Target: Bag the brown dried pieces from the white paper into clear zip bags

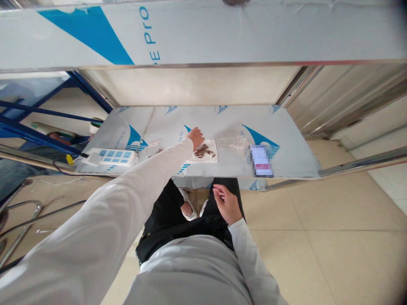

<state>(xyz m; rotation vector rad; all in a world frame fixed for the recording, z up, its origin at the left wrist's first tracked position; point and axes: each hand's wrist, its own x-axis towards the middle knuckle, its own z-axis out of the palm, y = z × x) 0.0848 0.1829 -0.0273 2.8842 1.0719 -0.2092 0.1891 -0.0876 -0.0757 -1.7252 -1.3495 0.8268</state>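
Right hand [227, 204] is below the table's [295, 157] near edge, fingers loosely curled, released. On the table, brown pieces [203, 151], small and dark, lie loosely clustered on a white sheet [212, 159]. Left hand [196, 138] bends beside them; cannot tell whether its fingers grip.

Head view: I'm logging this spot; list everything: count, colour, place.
Table: 1, grey/blue, centre
Shelf: 1, grey/blue, top
Panels: several, pale, behind the table
Frame: 1, blue, left
Tubing: several, silver, lower left
Power strip: 1, white and blue, table's left
Sheet: 1, white, table's centre
Pieces: several, brown, on the sheet
Plastic: at least 2, clear, flanking the sheet
Phone: 1, dark-edged, table's right
Floor: 1, beige, below
Shoes: 2, white, lower centre
Trousers: 1, black, lower centre
Shirt: 1, white, bottom
Left hand: 1, bare, at the sheet
Right hand: 1, bare, over the trousers
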